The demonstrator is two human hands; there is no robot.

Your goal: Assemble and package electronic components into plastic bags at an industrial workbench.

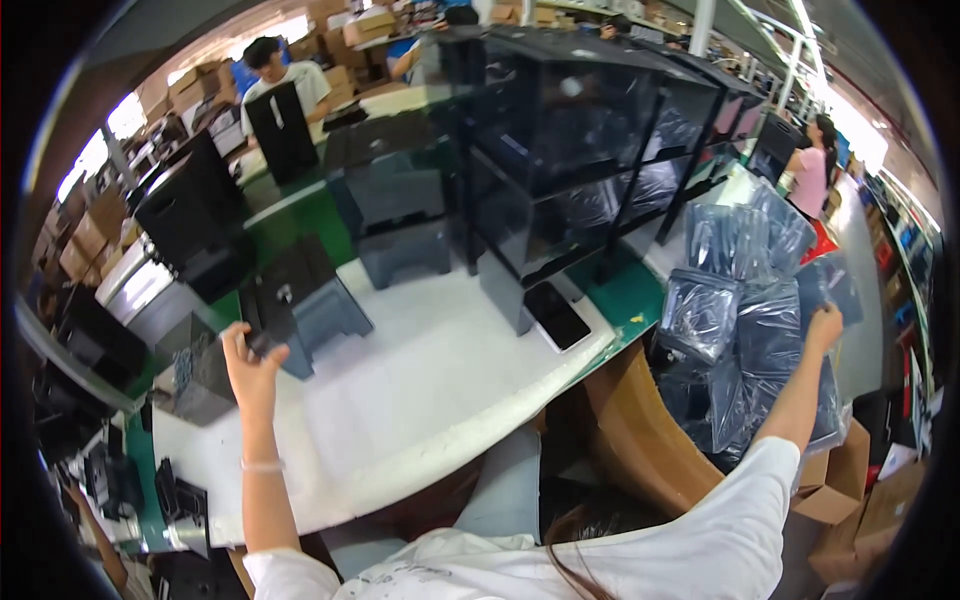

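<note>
White bench top (420,390) — a long worktable running from the near-left corner away toward the far right, with a green strip along its far edge.

Tall black rack (560,170) stands on the far-right part of the bench, open-fronted compartments, some with film-wrapped goods inside. A dark flat slab (557,316) lies at its foot, near the bench's right edge.

Off the right edge: a heap of grey plastic-bagged units (745,310) stacked in a brown carton (640,430). Right hand (824,327) is stretched out to the far side of that heap, fingers closed onto the top of a bag — whether it truly pinches the film or only presses on it, I cannot tell at this rim of the view.

Dark grey moulded housings (310,290) sit along the left half of the bench, toward its far edge, long sides roughly parallel to it.

Left hand (252,362), raised over the left end of the bench, is curled shut around a small dark piece (262,343), just near-side of the closest housing. Left hand is the nearer one to the housings; the right is well apart from them.
</note>
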